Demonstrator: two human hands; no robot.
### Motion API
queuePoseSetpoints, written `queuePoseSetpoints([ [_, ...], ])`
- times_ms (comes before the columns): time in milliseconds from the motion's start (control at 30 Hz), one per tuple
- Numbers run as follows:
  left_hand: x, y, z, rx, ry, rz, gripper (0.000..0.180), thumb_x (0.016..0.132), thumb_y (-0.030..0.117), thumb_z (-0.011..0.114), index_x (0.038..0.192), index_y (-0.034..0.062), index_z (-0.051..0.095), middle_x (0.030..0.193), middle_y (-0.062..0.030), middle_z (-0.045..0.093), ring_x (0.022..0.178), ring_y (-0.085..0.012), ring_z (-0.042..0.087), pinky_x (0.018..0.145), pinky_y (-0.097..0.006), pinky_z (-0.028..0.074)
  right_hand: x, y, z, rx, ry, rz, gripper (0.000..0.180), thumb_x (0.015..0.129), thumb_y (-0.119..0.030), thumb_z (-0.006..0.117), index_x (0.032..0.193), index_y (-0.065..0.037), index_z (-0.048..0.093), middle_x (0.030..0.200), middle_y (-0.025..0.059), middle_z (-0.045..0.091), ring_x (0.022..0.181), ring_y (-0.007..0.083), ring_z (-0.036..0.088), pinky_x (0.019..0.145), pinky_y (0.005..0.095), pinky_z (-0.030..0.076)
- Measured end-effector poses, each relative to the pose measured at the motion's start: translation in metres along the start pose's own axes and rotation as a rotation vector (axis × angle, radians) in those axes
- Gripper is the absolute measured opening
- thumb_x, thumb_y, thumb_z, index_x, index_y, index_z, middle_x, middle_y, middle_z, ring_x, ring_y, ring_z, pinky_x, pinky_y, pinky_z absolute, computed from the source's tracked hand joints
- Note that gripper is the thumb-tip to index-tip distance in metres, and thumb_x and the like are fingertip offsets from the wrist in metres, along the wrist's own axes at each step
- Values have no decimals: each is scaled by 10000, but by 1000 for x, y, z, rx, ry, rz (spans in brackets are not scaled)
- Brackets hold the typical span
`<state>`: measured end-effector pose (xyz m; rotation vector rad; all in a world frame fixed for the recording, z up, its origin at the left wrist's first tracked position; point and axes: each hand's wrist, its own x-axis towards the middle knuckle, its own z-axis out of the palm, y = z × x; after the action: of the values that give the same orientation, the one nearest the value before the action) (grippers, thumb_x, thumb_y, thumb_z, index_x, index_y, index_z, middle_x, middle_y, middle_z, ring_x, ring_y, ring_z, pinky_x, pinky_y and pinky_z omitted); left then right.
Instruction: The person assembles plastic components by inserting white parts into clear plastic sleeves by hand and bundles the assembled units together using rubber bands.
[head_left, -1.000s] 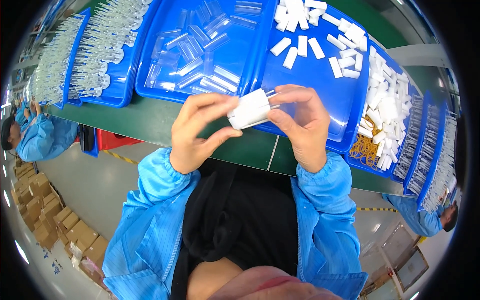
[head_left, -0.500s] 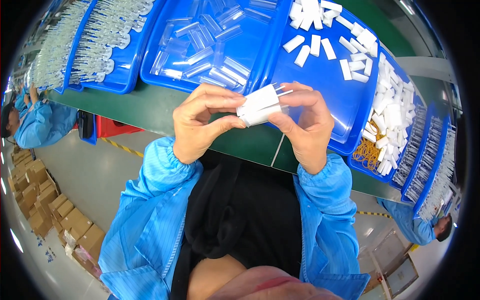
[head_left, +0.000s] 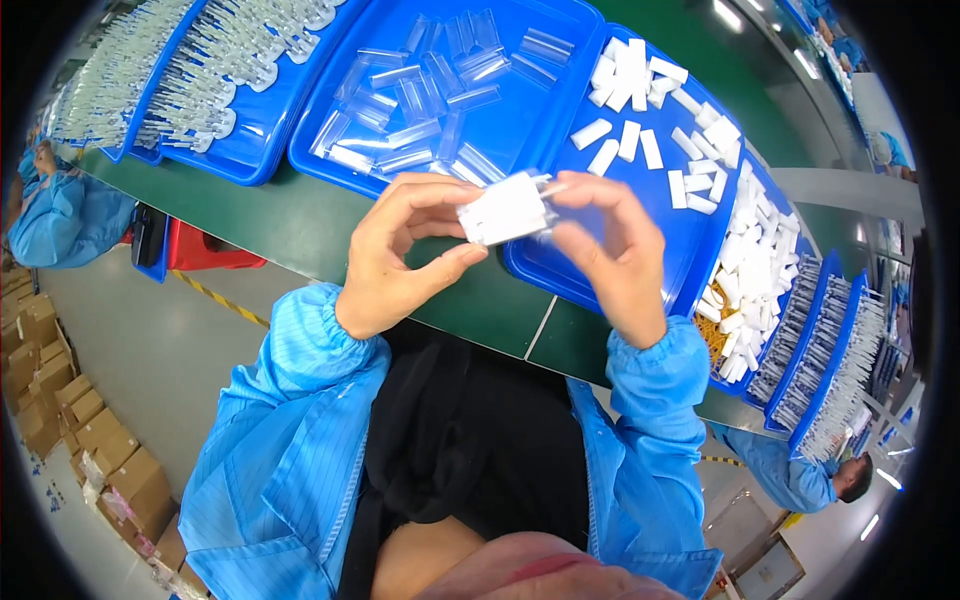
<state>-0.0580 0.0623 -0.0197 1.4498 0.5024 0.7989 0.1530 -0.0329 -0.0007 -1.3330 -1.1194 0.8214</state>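
Between the fingers and thumb of my left hand [head_left: 395, 245] is a white block-shaped piece [head_left: 505, 210], tilted above the table's near edge. Its right end shows small pin-like bits and a clear, shiny edge. My right hand [head_left: 615, 245] is at that end, thumb and forefinger bent around it. Those fingertips are smeared by motion, so their contact with the piece is unclear. Just beyond my hands, a blue tray [head_left: 345, 35] holds clear plastic sleeves [head_left: 420, 97]. To its right, another blue tray [head_left: 600, 255] carries loose white blocks [head_left: 628, 140].
White blocks [head_left: 745, 255] and yellow rubber bands [head_left: 712, 330] fill a tray at the right. Racks of pale pronged parts [head_left: 215, 70] stand far left, similar racks [head_left: 815, 350] at right. Cartons [head_left: 100, 430] line the floor at left. Co-workers in blue [head_left: 70, 215] sit on both sides.
The white piece has turned and moved slightly left, showing a broader face. My right fingers have shifted and blurred at its end. The whole view has swung a little.
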Motion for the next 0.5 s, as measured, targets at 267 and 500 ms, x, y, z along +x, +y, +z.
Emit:
queuePoseSetpoints([
  [267,-3,7,-9,249,98,180,452,773,-78,746,1195,-12,598,1211,-152,549,1045,-245,651,870,-337,584,123,46,-6,-924,27,-476,160,881,-148,660,1023,-89,704,976,86,680,913,272,617,818,386,462],
  [500,-11,14,-20,360,153,206,503,751,-72,766,1224,-6,610,1193,-164,571,1028,-252,654,842,-323,593,145,62,14,-1320,7,-526,175,825,-136,685,996,-96,690,983,81,689,955,269,624,828,407,470],
])
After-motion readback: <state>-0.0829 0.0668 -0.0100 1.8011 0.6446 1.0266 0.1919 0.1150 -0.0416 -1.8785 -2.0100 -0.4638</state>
